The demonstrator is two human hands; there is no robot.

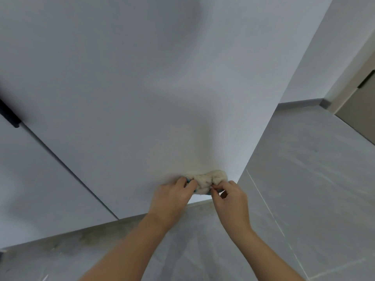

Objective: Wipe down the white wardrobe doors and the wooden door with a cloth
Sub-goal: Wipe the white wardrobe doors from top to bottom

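Landmark = cloth, bunched cream wad with a teal edge, pressed on the white wardrobe door close to that door's bottom right corner

Left to right:
- far left and above the cloth: black handle, on or beside the seam between the neighbouring door panel and the one being wiped; can't tell which side it's fixed to
- just left of the cloth: left hand, fingers curled closed over the wad's left end, gripping it against the panel
- just right of the cloth: right hand, thumb and fingertips pinched on the wad's right end, remaining fingers loosely bent
- below and right of the cloth: grey tiled floor
- far right and above the cloth: wooden door, only a slice in view, well apart from the cloth

Why held like this, my read: two hands on opposite ends looks like re-bunching or refolding for a fresh face, or bracing for pressure on the low strip. Arms reach down because the spot sits near the floor

Containers: none in view, no bucket or spray bottle, nothing to report on contents

Can't tell whether the cloth is damp
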